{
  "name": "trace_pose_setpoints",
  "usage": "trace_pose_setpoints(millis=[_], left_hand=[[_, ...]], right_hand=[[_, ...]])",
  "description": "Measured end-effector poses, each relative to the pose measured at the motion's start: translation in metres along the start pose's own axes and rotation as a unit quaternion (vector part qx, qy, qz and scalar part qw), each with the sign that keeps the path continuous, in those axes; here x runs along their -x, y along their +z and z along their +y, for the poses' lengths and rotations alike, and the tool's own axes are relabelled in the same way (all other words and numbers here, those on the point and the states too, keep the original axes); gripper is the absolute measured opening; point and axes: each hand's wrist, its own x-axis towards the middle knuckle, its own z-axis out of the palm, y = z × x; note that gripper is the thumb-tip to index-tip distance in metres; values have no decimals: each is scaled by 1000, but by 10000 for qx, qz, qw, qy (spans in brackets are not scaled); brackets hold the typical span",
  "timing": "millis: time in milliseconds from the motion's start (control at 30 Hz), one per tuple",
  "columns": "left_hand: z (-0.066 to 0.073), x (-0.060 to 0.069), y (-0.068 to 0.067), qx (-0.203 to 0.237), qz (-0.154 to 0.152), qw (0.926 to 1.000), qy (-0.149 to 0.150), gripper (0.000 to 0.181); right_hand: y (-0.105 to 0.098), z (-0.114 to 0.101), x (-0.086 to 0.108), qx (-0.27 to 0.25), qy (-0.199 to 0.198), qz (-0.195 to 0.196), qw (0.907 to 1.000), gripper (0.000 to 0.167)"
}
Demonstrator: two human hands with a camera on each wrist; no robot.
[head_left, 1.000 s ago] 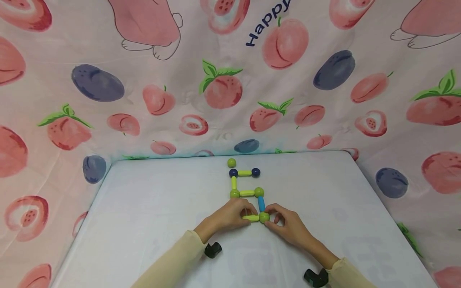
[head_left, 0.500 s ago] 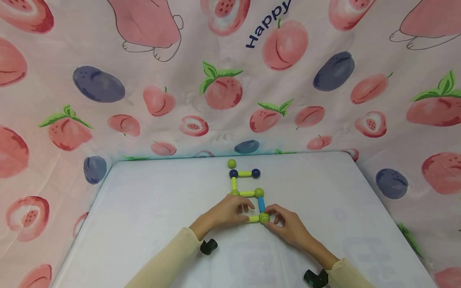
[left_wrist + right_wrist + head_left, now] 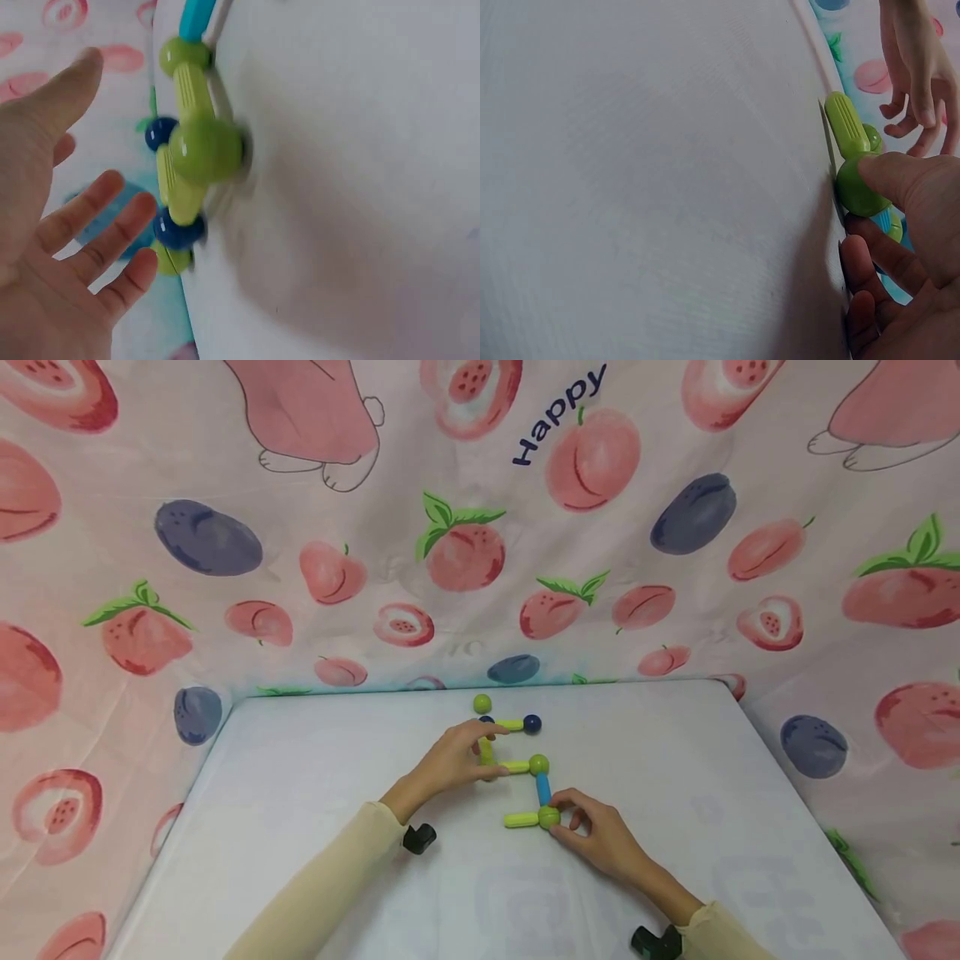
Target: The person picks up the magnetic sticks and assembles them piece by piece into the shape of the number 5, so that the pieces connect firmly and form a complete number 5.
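Magnetic balls and sticks lie joined in a zigzag on the white table. My right hand [image 3: 603,837] pinches the nearest green ball [image 3: 549,817] between thumb and fingers. From that ball a yellow-green stick [image 3: 521,820] points left and a blue stick [image 3: 543,789] leads away to another green ball [image 3: 538,765]. My left hand [image 3: 450,760] hovers over the zigzag's left side with fingers spread and nothing held. It partly hides a stick, a green ball [image 3: 206,150] and a dark blue ball [image 3: 178,228]; the left wrist view shows them apart from its fingers.
A single green ball [image 3: 482,703] lies at the back, near the table's far edge. Another dark blue ball [image 3: 532,723] ends the far stick [image 3: 512,725]. Behind the white table [image 3: 300,860] hangs a fruit-print cloth [image 3: 465,635]. Both wrists carry small black devices [image 3: 420,838].
My left hand has let go of the near yellow-green stick and moved away from me, up over the zigzag's left side. My right hand stays on the green ball.
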Motion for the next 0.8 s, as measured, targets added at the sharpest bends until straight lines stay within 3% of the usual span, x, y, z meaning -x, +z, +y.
trace_pose_setpoints(millis=[267, 600, 800], left_hand=[[-33, -21, -7, 107, 837, 9961, -238, 54], [-48, -48, -10, 414, 1209, 9858, -1087, 49], [-61, -61, -4, 645, 1418, 9750, -1582, 49]], right_hand=[[-1, 1, 1, -12, 7, -30, 10000, 35], [-1, 0, 2, -16, 44, 26, 10000, 36], [0, 1, 2, -11, 108, 29, 9999, 35]])
